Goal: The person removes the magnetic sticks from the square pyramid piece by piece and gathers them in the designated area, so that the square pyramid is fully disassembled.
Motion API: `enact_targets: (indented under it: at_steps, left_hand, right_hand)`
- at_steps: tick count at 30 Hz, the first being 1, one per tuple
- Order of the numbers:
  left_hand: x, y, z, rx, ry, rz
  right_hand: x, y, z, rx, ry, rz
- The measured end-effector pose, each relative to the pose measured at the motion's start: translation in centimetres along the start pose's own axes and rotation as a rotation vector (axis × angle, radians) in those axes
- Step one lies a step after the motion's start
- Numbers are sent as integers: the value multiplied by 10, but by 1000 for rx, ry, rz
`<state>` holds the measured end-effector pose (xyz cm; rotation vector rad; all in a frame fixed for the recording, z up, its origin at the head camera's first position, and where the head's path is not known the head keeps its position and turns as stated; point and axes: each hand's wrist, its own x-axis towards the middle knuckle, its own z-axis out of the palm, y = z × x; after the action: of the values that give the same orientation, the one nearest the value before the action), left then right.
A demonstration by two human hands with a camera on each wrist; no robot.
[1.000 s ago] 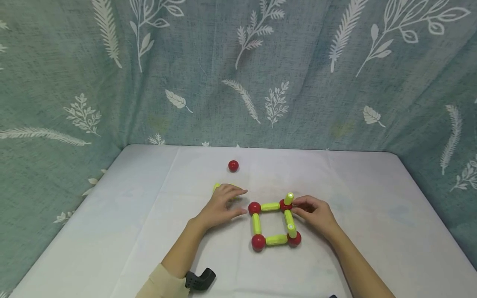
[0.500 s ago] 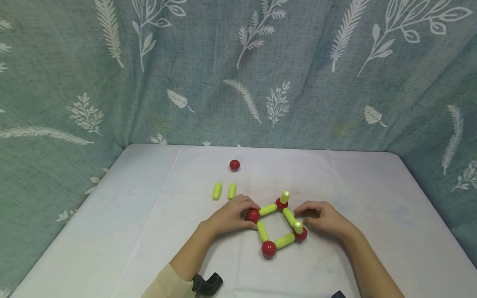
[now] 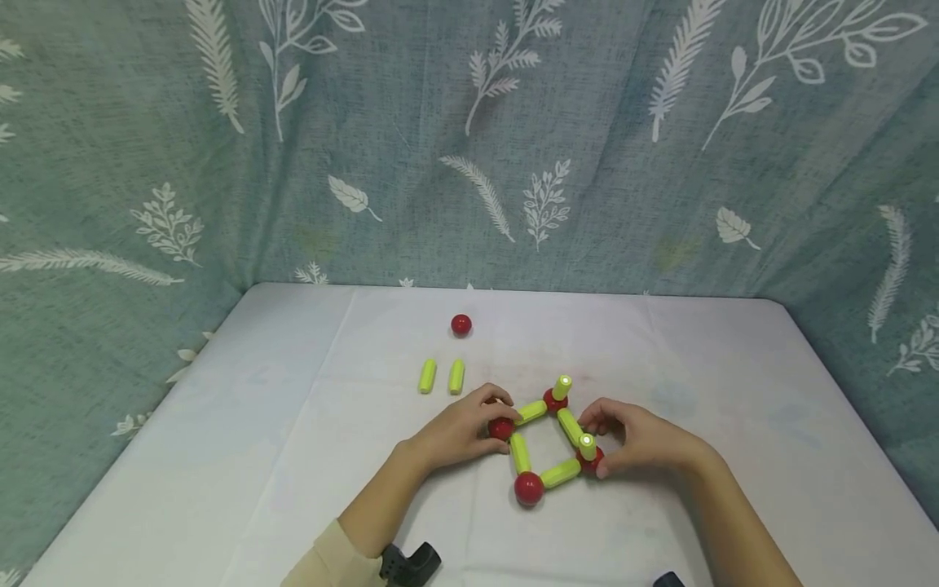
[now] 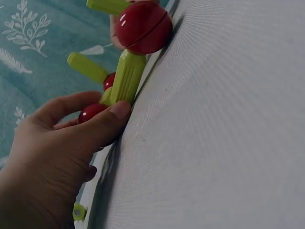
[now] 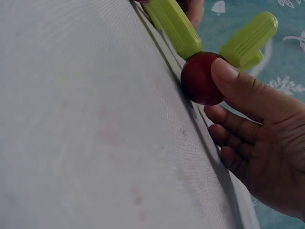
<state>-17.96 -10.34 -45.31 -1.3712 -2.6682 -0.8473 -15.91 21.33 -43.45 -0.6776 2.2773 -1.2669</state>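
Observation:
A four-sided frame of yellow-green rods and red balls lies on the table in the head view. My left hand (image 3: 456,432) grips its left red ball (image 3: 500,429), thumb and fingers on either side. At the right corner, my right hand (image 3: 649,439) holds another red ball (image 5: 201,78), the thumb pressed on it and the index finger mostly hidden behind. One upright rod (image 3: 587,446) rises from this ball, and a second upright rod (image 3: 562,386) from the far ball (image 3: 554,401). The near red ball (image 3: 529,489) is untouched, joined to both neighbours by rods (image 3: 561,474).
Two loose yellow-green rods, a left rod (image 3: 427,377) and a right rod (image 3: 456,377), lie beyond my left hand. A loose red ball (image 3: 461,325) sits farther back on the white-covered table (image 3: 330,481). A leaf-patterned curtain (image 3: 411,163) hangs behind.
My left hand has come right and nearer, onto the left ball. The frame has turned so one corner points at me. My right hand has moved from the far ball to the right one.

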Motion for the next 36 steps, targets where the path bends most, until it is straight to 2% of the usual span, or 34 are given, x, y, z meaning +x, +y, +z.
enact_targets:
  at_steps: [2,4,11,14,19,22,27,31,36]
  left_hand:
    - [1,1,-1,45,-7,48]
    - [1,2,-2,85,-24,59]
    - [2,9,1,80,-74,-51]
    - [2,10,4,78,-95,-95]
    - [2,12,8,74,-108,-101]
    - [3,15,10,27,-103,-94]
    - [3,23,14,-123,-83,-112]
    - [4,29,19,-148,-54,-83]
    - [5,32,21,-201,-68,-32]
  right_hand:
    - [1,0,1,-5,13,-10]
    - [2,1,1,-3,25,-32]
    - [5,9,0,26,90,-89]
    - [5,10,2,31,108,-81]
    - [6,12,4,32,160,-50]
    - [5,14,5,42,209,-50]
    - [3,17,7,72,299,-20]
    - [4,17,10,97,385,29]
    - [6,15,14,158,460,68]
